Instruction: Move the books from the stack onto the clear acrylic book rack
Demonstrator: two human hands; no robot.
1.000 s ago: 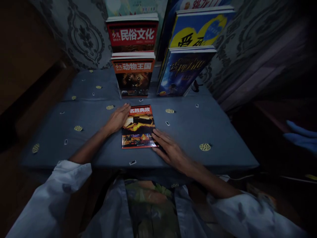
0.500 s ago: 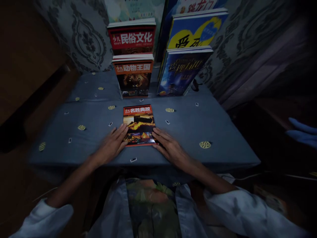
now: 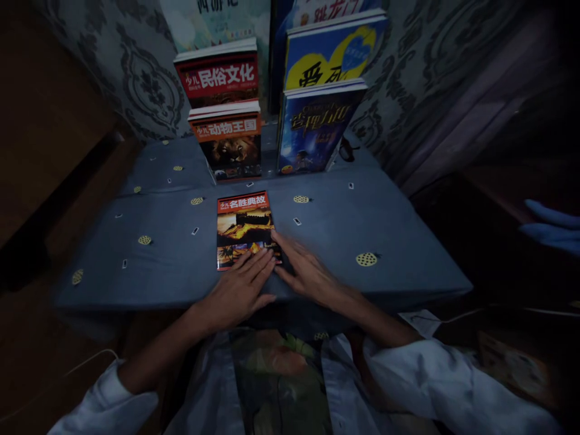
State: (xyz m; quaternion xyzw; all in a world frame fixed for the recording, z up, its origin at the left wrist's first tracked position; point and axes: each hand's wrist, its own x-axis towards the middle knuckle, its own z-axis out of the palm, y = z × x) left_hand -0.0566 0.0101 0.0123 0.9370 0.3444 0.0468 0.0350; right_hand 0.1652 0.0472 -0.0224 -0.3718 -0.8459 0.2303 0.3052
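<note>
A book with a red title band and a golden wall picture (image 3: 244,223) lies flat near the front of the cloth-covered table (image 3: 326,241). My left hand (image 3: 240,287) rests with its fingers over the book's lower edge, thumb apart. At the book's lower right corner, my right hand (image 3: 308,269) touches the side edge with its fingers extended. Neither hand is wrapped round anything. Behind the book stand a lion-cover book (image 3: 233,145) and a dark blue book (image 3: 315,130).
More upright books, including a red one (image 3: 222,78) and a blue-and-yellow one (image 3: 333,51), rise behind, against a patterned curtain (image 3: 145,78). A dark object (image 3: 348,150) sits right of the stand. Blue fingers (image 3: 550,226) show at the right edge.
My left hand has moved from the book's left edge to its lower edge, close to my right hand. The view has shifted slightly, and the book remains flat.
</note>
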